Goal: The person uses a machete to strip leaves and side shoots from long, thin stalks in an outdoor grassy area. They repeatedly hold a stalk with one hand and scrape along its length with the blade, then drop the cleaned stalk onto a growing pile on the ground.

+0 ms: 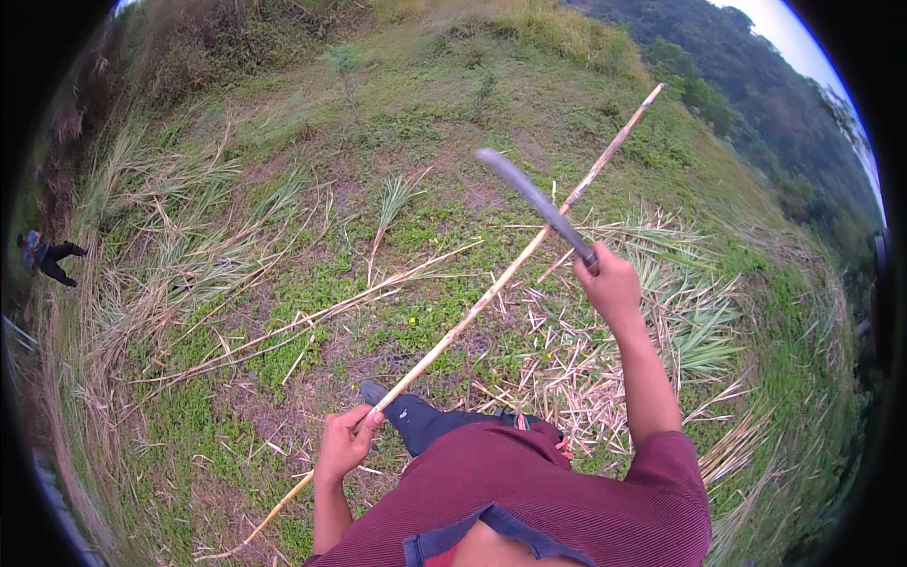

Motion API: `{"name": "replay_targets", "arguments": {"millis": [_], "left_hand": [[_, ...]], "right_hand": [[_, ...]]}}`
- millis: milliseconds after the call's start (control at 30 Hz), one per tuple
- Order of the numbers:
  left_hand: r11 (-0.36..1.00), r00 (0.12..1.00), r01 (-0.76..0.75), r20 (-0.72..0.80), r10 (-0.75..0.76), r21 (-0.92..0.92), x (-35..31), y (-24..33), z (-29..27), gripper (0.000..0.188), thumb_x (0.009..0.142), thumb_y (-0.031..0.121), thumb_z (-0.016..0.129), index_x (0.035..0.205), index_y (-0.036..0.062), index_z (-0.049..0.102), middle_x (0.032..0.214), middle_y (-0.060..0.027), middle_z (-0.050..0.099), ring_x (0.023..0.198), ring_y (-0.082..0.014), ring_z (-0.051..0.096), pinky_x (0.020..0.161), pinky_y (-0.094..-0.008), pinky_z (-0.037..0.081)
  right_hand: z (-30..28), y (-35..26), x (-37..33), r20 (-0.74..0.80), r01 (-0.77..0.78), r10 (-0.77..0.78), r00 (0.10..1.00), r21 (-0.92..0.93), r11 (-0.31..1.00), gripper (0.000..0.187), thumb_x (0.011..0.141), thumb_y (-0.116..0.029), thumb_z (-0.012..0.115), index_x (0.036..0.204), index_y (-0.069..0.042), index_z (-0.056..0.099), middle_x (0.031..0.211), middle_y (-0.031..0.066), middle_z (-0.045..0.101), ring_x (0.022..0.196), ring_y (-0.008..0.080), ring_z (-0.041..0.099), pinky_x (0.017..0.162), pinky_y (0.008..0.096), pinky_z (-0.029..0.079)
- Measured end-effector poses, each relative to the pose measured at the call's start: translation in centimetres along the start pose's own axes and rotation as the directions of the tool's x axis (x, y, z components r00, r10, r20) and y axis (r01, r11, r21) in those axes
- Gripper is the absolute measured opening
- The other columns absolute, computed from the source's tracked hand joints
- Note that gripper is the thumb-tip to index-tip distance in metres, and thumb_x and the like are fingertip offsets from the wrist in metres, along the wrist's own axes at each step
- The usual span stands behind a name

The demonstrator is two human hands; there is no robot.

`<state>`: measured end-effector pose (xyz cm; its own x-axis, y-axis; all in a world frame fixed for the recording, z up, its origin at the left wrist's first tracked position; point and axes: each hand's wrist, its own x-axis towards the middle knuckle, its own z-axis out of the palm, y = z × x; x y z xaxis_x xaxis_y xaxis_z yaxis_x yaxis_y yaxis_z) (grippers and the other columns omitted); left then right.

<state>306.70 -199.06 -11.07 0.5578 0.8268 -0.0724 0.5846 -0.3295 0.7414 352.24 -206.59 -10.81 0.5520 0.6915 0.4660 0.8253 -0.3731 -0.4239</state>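
Observation:
A long pale cane stalk [485,300] slants from the lower left up to the far right. My left hand [342,442] is closed around it near its lower part, and a thinner yellowish end trails down behind the hand to the ground. In my right hand [610,286] is the handle of a machete [535,197] with a long, slightly curved grey blade. The blade points up and left and crosses the stalk in the picture; whether it touches the stalk I cannot tell. The blade's tip is somewhat blurred.
Several cut stalks [312,319] lie on the weedy ground ahead to the left. Short cut pieces [588,387] and green leaves [694,317] are heaped at the right. Long grass [179,255] lies flattened at the left. Another person [47,257] is at the far left.

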Motion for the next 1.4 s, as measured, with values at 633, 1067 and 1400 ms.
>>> {"name": "replay_targets", "arguments": {"millis": [633, 1067, 1400], "left_hand": [[0.978, 0.972, -0.033, -0.222, 0.079, 0.206, -2.4, -2.5, -3.9, 0.017, 0.085, 0.016, 0.072, 0.086, -0.0008, 0.070, 0.054, -0.0080, 0.054, 0.044, -0.0131, 0.046, 0.045, -0.0298, 0.035], [0.993, 0.997, -0.009, -0.075, 0.017, 0.115, -1.6, -5.0, -3.9, 0.026, 0.088, 0.023, 0.069, 0.081, -0.0010, 0.068, 0.050, -0.0066, 0.045, 0.045, -0.0132, 0.043, 0.046, -0.0302, 0.033], [0.908, 0.964, 0.245, 0.188, -0.190, -0.339, -2.2, -4.7, -3.0, 0.024, 0.093, 0.014, 0.065, 0.113, 0.0054, 0.054, 0.057, 0.0062, 0.047, 0.050, -0.0032, 0.035, 0.048, -0.0217, 0.027]], "right_hand": [[1.4, 5.5, 0.7, -0.008, -0.053, 0.053, 0.999, -0.113, 0.992, 0.033, 0.087, -0.039, 0.063, 0.082, -0.008, 0.057, 0.068, 0.0115, 0.067, 0.065, 0.0347, 0.066, 0.059, 0.0460, 0.051], [3.8, 8.1, 1.2, 0.067, -0.064, 0.078, 0.995, -0.180, 0.982, 0.029, 0.088, -0.039, 0.063, 0.091, -0.011, 0.060, 0.077, 0.0128, 0.068, 0.070, 0.0344, 0.067, 0.064, 0.0483, 0.052], [5.0, 13.6, 0.9, -0.238, -0.458, 0.495, 0.835, 0.196, 0.867, 0.035, 0.091, -0.036, 0.061, 0.085, -0.002, 0.065, 0.069, 0.0165, 0.065, 0.063, 0.0307, 0.064, 0.061, 0.0422, 0.048]]}}
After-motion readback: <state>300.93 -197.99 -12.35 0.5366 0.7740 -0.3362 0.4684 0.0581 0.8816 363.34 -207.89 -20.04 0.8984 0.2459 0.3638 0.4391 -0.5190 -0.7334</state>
